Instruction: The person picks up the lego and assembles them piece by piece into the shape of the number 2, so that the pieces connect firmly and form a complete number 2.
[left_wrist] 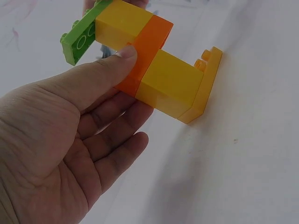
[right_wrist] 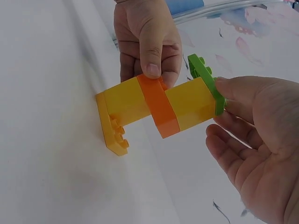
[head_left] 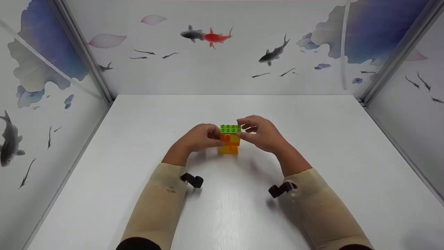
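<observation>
A small stack of toy building bricks stands upright on the table between both hands. On top lies a thin green brick [head_left: 230,130], overhanging the yellow brick [right_wrist: 189,103] under it. Below comes an orange brick [right_wrist: 159,106], then another yellow brick [left_wrist: 172,84], and a flat yellow-orange brick [right_wrist: 108,128] at the base with studs exposed. My left hand [head_left: 200,138] pinches the orange brick, its thumb on the near side. The right hand [head_left: 262,134] holds the green brick at its right end between thumb and forefinger; the other fingers are loosely bent.
The stack rests on a white table [head_left: 222,208]. A white back wall [head_left: 222,76] with painted fish and side walls enclose it. A small black camera [head_left: 192,180] sits on the left wrist, another black camera [head_left: 282,189] on the right.
</observation>
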Motion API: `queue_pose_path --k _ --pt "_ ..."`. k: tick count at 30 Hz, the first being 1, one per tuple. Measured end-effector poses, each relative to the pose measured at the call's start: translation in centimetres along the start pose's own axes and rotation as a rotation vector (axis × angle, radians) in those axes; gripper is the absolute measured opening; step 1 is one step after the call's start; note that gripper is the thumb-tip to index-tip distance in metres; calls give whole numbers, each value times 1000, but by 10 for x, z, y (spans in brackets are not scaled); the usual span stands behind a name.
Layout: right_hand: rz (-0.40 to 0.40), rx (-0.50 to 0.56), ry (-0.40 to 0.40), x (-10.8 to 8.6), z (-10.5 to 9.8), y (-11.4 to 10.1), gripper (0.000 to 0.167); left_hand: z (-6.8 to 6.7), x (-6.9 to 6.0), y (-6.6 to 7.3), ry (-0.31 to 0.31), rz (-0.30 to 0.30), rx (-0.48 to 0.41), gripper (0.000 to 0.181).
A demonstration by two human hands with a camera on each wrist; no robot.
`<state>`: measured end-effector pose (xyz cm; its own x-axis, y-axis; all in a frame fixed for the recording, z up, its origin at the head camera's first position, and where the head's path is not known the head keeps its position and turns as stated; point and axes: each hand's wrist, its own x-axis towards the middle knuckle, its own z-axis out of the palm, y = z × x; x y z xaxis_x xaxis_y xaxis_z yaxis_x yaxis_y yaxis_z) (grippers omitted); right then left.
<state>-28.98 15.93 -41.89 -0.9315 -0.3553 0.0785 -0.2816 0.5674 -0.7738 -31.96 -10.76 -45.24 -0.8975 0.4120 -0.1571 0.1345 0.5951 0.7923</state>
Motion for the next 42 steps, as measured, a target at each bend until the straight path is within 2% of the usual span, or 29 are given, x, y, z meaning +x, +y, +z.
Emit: queue_pose_path --k 5,8,12,19,25,33,36,42 --pt "62 -2 -74 6 0 12 54 0 0 0 6 -5 -2 28" --pt "84 -16 -116 9 3 19 51 0 -1 0 8 -12 3 29" --pt "119 8 -128 11 7 23 46 -1 -2 0 7 -8 9 29" --pt "151 48 -103 11 10 25 42 1 0 3 22 -5 27 29" --pt "214 108 -38 13 12 27 43 8 4 5 59 -15 36 38" --pt "336 134 23 18 13 30 46 13 7 10 134 -102 -29 33" --pt "357 149 30 19 13 32 49 14 7 11 139 -133 -53 31" --pt "382 197 16 20 14 36 45 16 8 12 129 -146 -75 35"
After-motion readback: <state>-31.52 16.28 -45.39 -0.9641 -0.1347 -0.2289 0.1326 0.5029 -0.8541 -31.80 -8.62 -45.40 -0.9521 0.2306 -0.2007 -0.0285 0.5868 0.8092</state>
